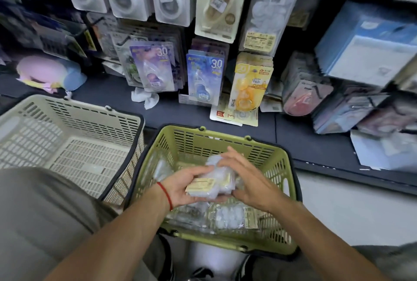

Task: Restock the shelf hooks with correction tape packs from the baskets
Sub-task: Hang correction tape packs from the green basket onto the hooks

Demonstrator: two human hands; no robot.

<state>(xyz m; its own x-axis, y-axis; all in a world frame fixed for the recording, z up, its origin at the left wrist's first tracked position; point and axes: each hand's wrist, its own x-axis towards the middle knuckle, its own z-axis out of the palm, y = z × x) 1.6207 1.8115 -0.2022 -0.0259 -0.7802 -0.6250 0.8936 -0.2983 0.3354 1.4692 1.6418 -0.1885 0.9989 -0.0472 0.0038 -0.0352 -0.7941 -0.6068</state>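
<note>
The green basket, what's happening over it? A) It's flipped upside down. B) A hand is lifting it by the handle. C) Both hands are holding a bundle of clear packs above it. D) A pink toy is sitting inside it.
C: the left hand grips a bundle of clear packs over the green basket, with the right hand against it.

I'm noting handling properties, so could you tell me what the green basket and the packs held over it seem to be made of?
Green basket: looks like moulded rigid plastic, matte, judging by its slotted lattice walls and uniform colour. Packs held between left hand and right hand: apparently clear glossy plastic film or blister, with a yellowish printed card, probably paper; blur leaves that open.
</note>
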